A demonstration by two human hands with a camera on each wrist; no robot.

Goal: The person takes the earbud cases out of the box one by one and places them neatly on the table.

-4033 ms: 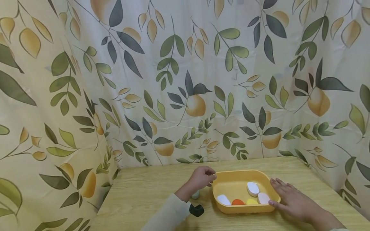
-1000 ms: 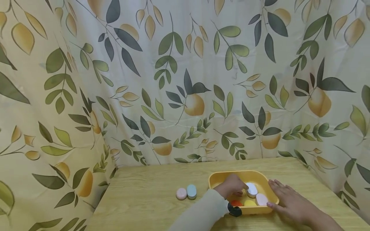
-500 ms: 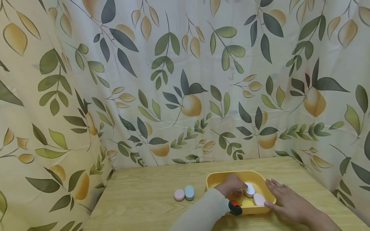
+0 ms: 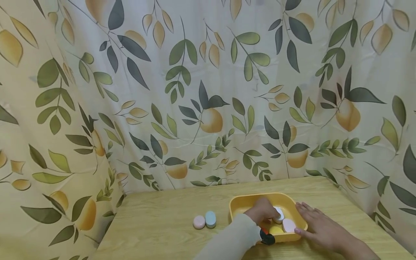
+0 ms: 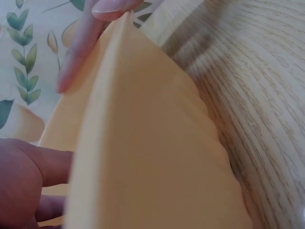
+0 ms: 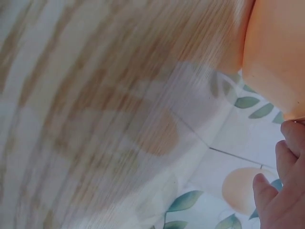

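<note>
My left hand (image 4: 261,209) reaches down inside a yellow rectangular tray (image 4: 287,237), with its fingertips at a white oval block (image 4: 279,214). In the left wrist view, the tips of that hand (image 5: 21,181) are hidden behind the tray wall (image 5: 152,138), and I cannot tell whether they grip a block. A pale pink oval block (image 4: 289,225), a yellow one (image 4: 276,229) and a partly covered orange-red one (image 4: 264,230) lie along the tray's front. Straight-fingered, my right hand (image 4: 320,224) rests against the tray's right side, its thumb at the front right corner.
Left of the tray, a round pink block (image 4: 199,222) and a light blue oval block (image 4: 210,219) sit side by side on the wooden table (image 4: 156,224). A leaf-and-fruit patterned curtain (image 4: 208,151) hangs behind the table and at both sides. A black band (image 4: 267,238) circles my left wrist.
My left hand has gone from the tray's left edge into the tray and edged closer over the white block. The blue block, hidden earlier, now shows beside the pink one. My right hand stays put.
</note>
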